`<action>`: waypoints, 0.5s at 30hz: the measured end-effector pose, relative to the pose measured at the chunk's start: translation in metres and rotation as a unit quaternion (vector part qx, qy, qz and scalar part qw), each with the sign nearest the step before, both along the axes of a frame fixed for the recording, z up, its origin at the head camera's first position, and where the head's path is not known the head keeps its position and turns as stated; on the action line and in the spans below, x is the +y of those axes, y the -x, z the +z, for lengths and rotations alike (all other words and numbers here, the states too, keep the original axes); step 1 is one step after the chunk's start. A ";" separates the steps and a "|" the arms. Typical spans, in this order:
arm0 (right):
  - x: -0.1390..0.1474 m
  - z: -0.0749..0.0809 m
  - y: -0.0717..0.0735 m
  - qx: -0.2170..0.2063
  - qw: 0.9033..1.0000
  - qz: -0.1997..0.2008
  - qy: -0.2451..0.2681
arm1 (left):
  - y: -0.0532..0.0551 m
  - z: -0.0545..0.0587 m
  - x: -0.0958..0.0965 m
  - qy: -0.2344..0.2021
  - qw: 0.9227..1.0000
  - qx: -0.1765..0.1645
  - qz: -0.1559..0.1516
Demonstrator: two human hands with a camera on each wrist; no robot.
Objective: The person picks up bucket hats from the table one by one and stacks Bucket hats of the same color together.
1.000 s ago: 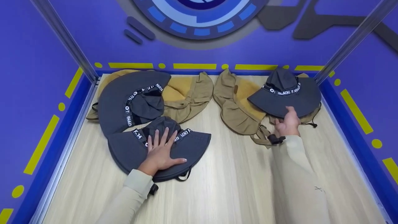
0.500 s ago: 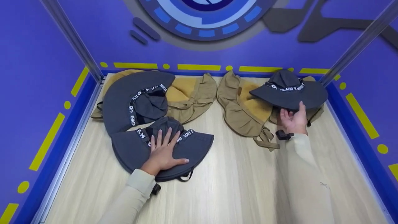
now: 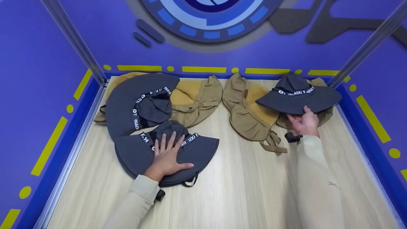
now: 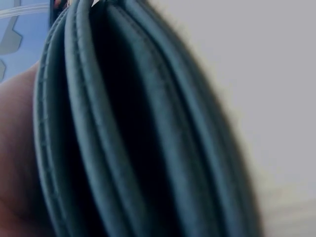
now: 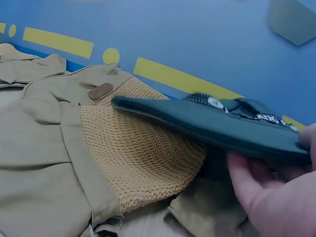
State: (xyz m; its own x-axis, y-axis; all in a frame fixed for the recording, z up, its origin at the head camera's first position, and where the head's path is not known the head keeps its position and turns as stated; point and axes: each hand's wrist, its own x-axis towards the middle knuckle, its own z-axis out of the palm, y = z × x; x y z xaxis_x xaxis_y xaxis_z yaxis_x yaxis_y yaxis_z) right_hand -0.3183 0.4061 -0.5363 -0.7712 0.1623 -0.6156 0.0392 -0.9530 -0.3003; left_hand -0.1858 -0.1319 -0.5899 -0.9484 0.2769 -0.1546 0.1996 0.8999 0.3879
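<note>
My left hand (image 3: 167,160) rests with fingers spread on a dark grey bucket hat (image 3: 203,149) at the front left. In the left wrist view several stacked brim edges (image 4: 163,113) show beside that hand. At the back right, my right hand (image 3: 306,122) pinches the front brim of another dark grey hat (image 3: 294,101), thumb on top and fingers underneath. Its brim is tilted up at the front, over a tan sun hat (image 3: 254,116) with a yellow woven crown (image 5: 140,153). The right wrist view shows the lifted brim (image 5: 197,121) edge-on.
A third dark grey hat (image 3: 124,105) lies at the back left, overlapping a tan hat (image 3: 203,95). Tan straps (image 3: 275,144) trail onto the wooden tabletop (image 3: 241,190). Blue panels (image 3: 203,60) with metal corner posts (image 3: 359,51) enclose the back and sides.
My right hand has gone under the right grey hat's front brim, taken hold of it and raised it slightly. The left hand stays on its hat.
</note>
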 end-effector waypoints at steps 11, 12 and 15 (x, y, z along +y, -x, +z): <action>-0.039 0.008 -0.026 0.111 0.990 -0.087 0.004 | -0.003 0.001 -0.002 -0.013 1.000 0.007 0.002; -0.044 0.008 -0.032 0.120 0.989 -0.081 -0.002 | -0.002 0.003 -0.002 -0.017 1.000 0.005 0.002; -0.061 0.006 -0.053 0.149 0.987 -0.060 -0.012 | 0.001 0.013 -0.001 -0.031 0.999 -0.017 0.005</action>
State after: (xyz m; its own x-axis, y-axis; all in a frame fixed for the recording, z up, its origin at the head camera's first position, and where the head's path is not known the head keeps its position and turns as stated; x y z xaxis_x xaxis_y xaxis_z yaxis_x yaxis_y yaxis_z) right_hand -0.2656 0.3449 -0.5300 -0.8919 0.2743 -0.3595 -0.1662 -0.9382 -0.3036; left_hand -0.1870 -0.1330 -0.5764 -0.9455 0.2784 -0.1690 0.1775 0.8755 0.4494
